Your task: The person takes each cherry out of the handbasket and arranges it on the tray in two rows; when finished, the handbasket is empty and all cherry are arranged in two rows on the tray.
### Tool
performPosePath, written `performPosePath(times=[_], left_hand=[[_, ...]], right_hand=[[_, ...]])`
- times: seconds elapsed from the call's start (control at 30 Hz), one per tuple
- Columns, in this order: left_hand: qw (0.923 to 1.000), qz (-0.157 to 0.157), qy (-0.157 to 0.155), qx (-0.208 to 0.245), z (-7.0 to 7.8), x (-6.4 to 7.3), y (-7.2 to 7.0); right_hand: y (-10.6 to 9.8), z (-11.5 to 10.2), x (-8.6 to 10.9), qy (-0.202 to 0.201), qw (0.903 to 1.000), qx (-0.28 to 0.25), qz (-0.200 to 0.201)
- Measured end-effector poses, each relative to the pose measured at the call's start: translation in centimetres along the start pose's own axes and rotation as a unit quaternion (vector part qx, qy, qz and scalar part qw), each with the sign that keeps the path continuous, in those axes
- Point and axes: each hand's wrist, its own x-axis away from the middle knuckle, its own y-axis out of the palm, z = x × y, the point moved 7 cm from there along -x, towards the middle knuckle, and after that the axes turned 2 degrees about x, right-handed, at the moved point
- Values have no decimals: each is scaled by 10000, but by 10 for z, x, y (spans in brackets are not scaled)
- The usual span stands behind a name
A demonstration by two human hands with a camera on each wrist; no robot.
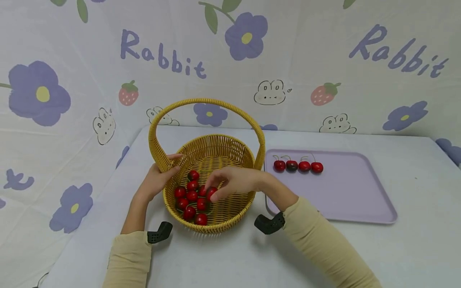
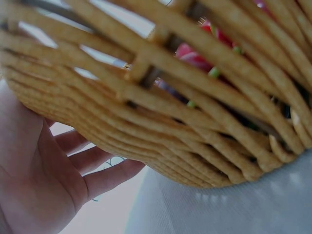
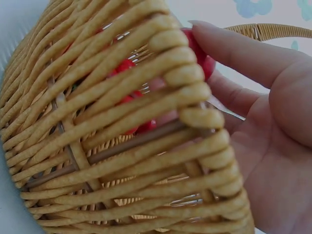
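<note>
A yellow woven basket (image 1: 234, 212) with a tall arched handle holds several red cherries (image 1: 180, 192), gathered on its left side. My left hand (image 1: 155, 181) grips the basket's left rim at the foot of the handle. In the left wrist view its fingers (image 2: 114, 178) reach around the outside of the weave. Inside the basket, over the other fruit, my right hand (image 1: 235, 181) pinches a cherry (image 1: 211, 193) between thumb and fingers. The right wrist view shows this cherry (image 3: 200, 51) beyond the rim, partly hidden by the weave and the thumb.
To the right of the basket lies a light purple tray (image 1: 342, 192). Several cherries (image 1: 304, 166) with stems stand in a row near its back left corner. A patterned cloth (image 1: 230, 68) hangs behind the white table (image 1: 216, 260). The handle arches above the basket's opening.
</note>
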Motion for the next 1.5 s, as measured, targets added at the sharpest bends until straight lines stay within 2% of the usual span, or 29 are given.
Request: performPosePath(times=[0.23,0.43,0.73,0.9,1.07,1.3,1.4,1.5], left_hand=[[10000,-21,-8,21,1,-3,-1],[10000,-51,-28,36,3,-5,-2],[9998,-71,-177,-1,6,-7,-4],[9997,-87,-243,4,7,-8,-5],[9997,-101,-240,22,8,-8,-5],[9998,-77,-183,34,5,-7,-3],[9999,-79,-137,32,4,-6,-3],[9999,-73,-114,-11,4,-6,-2]], right_hand=[[-7,1,4,5,9979,-618,206],[-17,3,10,-61,9950,-865,496],[-28,1,32,-61,9898,-1262,652],[-32,-4,48,-113,9891,-1338,607],[-36,-10,68,-336,9877,-1432,525],[-43,-7,99,-590,9841,-1576,568],[-49,-3,112,-597,9818,-1635,755],[-59,2,126,-640,9782,-1586,1175]])
